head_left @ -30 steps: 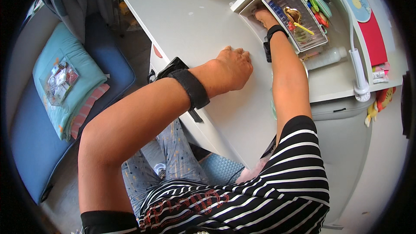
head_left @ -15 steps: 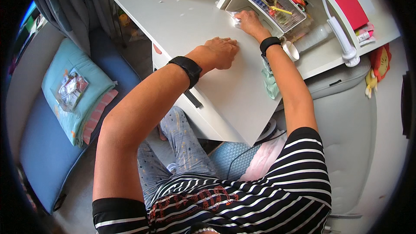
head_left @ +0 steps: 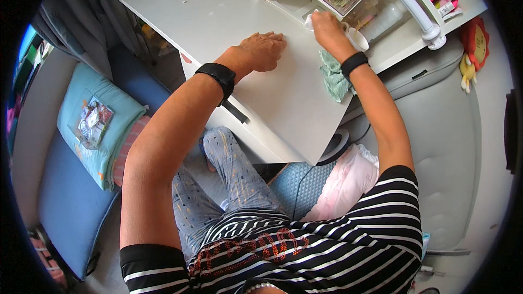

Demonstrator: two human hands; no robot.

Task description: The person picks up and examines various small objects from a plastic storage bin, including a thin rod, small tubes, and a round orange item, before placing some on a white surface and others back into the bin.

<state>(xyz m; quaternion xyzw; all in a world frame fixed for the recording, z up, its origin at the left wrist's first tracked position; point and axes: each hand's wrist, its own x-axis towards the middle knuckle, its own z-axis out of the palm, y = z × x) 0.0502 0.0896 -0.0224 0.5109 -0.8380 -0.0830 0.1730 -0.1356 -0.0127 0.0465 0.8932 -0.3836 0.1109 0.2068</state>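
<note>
Table (head_left: 294, 114): lay pale beneath both hands.
Green cloth (head_left: 333, 79): lay crumpled by the right edge.
Left hand (head_left: 261, 51): rested palm-down, grip empty.
Right hand (head_left: 331, 34): had shifted beside the white cup (head_left: 358, 40), grip closed around a white wad (head_left: 309, 22).

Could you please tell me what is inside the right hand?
A white piece, perhaps tissue, shows at the left edge of the right hand. The hand covers the rest, so its full shape, and anything else inside, cannot be seen.
</note>
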